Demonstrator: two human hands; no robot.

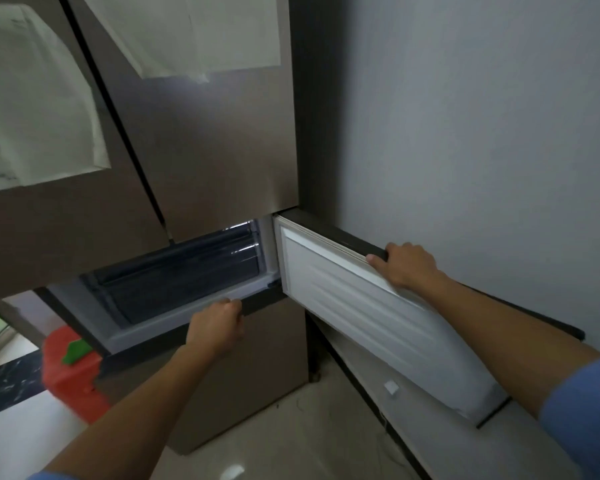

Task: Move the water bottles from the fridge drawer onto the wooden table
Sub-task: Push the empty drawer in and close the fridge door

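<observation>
At the foot of the fridge [194,140], a small door [368,306] is swung open to the right, and the compartment behind it is exposed. The door's top edge is gripped by the right hand [406,265], the fingers curled over the dark rim and the thumb laid on the inner face. The left hand [219,325] is held just below the compartment's lower sill, its fingers folded into a loose fist; whether the edge is actually clasped cannot be told.

Inside, a dark drawer [174,282] is seen, shut into the compartment, its long axis running left to right across the opening. It lies up and slightly left of the left hand, which is plainly the nearer of the two; the right hand is kept well off to the side by the door. No bottles can be made out: the drawer's contents are hidden by its dark front and by shadow. The wooden table is not in view.

The drawer will probably have to be drawn outward, toward the person, before anything can be lifted. The path is confined by the open door on the right. An orange stool [73,372] stands on the floor to the left, apart from the arms.
</observation>
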